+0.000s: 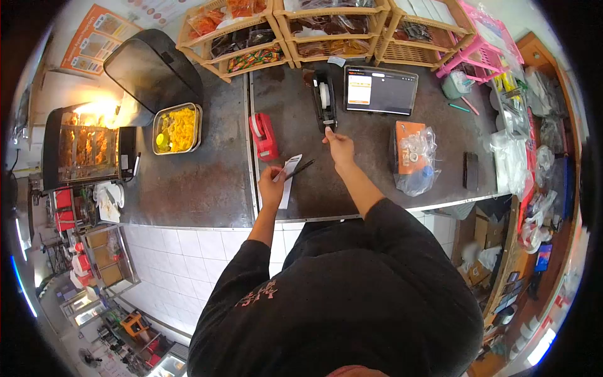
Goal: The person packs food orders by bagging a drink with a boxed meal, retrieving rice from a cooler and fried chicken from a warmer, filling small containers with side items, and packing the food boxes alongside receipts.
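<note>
My left hand point(271, 186) is closed at the left edge of a white paper slip point(291, 173), and a black pen point(301, 168) slants across the slip beside the fingers. My right hand point(340, 147) reaches the front end of a black tape dispenser point(325, 100), its fingertips at the cutter end. Whether a piece of tape is between them is too small to tell. A red tape dispenser point(264, 136) stands just behind my left hand. To the right of the black dispenser lies a tablet point(380, 91) with its screen lit.
A plastic-wrapped orange box point(411, 157) sits right of my right arm. Farther left are a metal tray of yellow food point(178, 130) and a lit glass display case point(88, 147). Wicker racks point(333, 60) line the back; a black object point(470, 171) lies at right.
</note>
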